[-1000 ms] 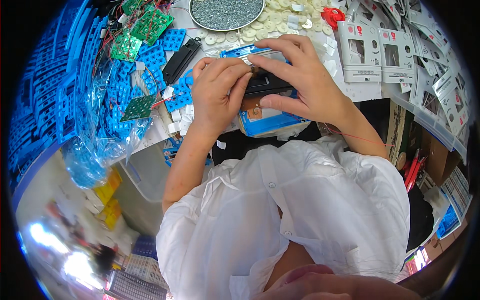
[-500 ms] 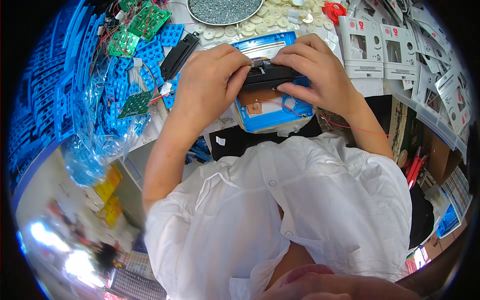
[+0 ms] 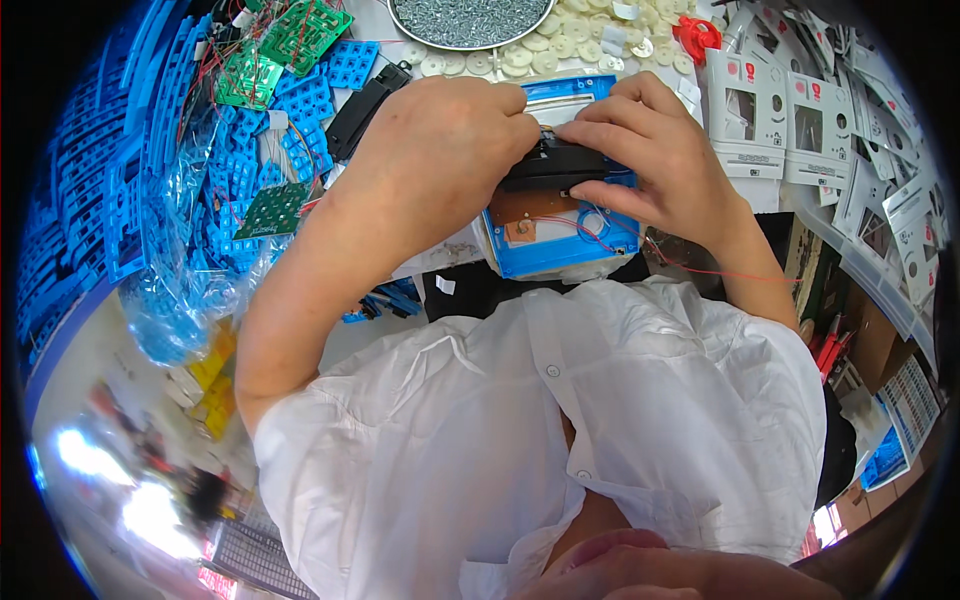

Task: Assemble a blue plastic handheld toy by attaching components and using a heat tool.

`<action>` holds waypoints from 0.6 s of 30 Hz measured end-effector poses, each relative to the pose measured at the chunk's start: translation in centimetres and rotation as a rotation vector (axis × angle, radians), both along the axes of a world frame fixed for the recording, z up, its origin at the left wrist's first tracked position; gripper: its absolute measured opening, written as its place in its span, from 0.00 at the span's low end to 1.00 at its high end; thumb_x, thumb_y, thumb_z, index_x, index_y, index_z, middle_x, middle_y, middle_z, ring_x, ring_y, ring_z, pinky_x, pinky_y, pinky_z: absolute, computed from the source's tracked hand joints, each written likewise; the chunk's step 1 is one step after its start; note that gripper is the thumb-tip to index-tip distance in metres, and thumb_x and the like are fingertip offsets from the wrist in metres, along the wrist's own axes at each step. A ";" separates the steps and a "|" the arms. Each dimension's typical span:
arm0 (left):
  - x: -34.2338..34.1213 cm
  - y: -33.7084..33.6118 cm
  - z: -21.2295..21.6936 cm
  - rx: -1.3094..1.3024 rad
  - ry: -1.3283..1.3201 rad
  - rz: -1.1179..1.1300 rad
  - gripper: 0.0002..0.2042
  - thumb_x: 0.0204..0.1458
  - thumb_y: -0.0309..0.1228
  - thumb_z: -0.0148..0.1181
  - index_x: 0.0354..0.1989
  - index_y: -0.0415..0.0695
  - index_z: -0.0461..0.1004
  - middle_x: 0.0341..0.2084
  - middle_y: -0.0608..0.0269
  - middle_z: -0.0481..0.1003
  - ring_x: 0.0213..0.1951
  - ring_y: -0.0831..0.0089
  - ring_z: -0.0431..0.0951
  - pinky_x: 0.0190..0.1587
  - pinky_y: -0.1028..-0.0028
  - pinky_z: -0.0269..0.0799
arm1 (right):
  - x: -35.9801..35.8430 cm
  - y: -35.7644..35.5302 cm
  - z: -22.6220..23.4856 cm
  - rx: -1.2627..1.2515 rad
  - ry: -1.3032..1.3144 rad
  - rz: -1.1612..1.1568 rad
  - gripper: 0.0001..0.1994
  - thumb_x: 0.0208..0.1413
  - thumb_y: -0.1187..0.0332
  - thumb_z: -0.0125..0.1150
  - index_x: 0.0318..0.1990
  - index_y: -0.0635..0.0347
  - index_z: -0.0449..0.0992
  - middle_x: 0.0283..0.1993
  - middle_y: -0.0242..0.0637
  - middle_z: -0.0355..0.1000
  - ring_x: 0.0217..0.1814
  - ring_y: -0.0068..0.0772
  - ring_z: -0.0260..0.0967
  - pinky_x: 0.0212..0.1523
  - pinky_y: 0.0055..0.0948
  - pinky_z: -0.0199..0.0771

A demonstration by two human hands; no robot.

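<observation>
A black plastic mechanism [image 3: 555, 168] lies across a blue plastic housing [image 3: 530, 265]. My right hand [image 3: 655, 150] grips its right end, fingers over the top and thumb along the near side. My left hand [image 3: 445, 150] is closed at the mechanism's left end, its knuckles hiding the fingertips and whatever they pinch. Some metal shows along the mechanism's top edge between the hands. Inside the housing's near half are a brown board with a small copper-coloured square [image 3: 521, 231] and thin red wires [image 3: 590, 228].
Left of the housing lie another black mechanism [image 3: 366, 108], green circuit boards [image 3: 308, 38], blue button pieces [image 3: 300, 100] and stacked blue frames [image 3: 75, 170]. A round tray of small metal parts [image 3: 470, 22], pale discs [image 3: 545, 45] and a red piece [image 3: 697, 38] sit behind. White printed panels [image 3: 745, 110] spread rightward.
My left hand has turned over the mechanism's left end, its back now covering the fingertips, and its elbow has swung outward. My right hand keeps its grip. The whole view has shifted slightly.
</observation>
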State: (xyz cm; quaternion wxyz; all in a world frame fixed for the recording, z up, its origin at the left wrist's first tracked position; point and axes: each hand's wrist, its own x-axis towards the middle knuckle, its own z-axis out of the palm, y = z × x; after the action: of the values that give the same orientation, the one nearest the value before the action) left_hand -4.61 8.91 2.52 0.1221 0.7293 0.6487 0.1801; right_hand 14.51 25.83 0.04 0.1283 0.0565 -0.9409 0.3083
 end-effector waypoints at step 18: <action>0.1 0.0 0.4 -0.143 0.045 0.005 0.03 0.51 0.27 0.60 0.30 0.42 0.77 0.30 0.59 0.75 0.35 0.56 0.79 0.37 0.61 0.77 | -2.2 0.3 2.1 0.254 -0.199 0.212 0.26 0.47 0.66 0.72 0.55 0.50 0.73 0.43 0.35 0.69 0.49 0.40 0.66 0.50 0.36 0.70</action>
State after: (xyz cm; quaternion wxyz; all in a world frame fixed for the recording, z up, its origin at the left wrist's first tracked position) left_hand -4.51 8.87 2.88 0.1588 0.7211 0.6641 0.1173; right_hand 12.35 26.11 2.14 -0.0069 0.1404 -0.9690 0.2031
